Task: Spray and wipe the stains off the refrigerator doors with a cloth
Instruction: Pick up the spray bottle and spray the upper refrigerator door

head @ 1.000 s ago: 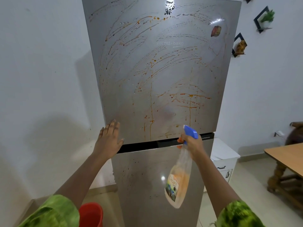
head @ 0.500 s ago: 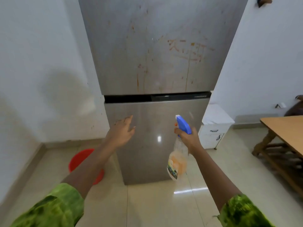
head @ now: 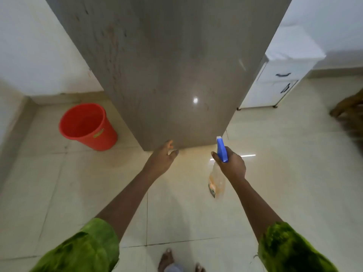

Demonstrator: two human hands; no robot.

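The right hand [head: 232, 165] gripped the neck of a clear plastic spray bottle with a blue trigger head [head: 222, 152], its body hanging below the fingers. The left hand [head: 161, 160] held nothing, fingers relaxed. Just beyond its fingertips stood the speckled grey steel refrigerator door [head: 176, 75]; contact unconfirmed. A red plastic bucket [head: 86, 125] stood farther left.

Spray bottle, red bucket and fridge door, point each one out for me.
Spray bottle [head: 222, 149]: head view, on its blue trigger head.
Red bucket [head: 108, 136]: head view, on its outer wall.
Fridge door [head: 167, 75]: head view, on the middle of its steel front.
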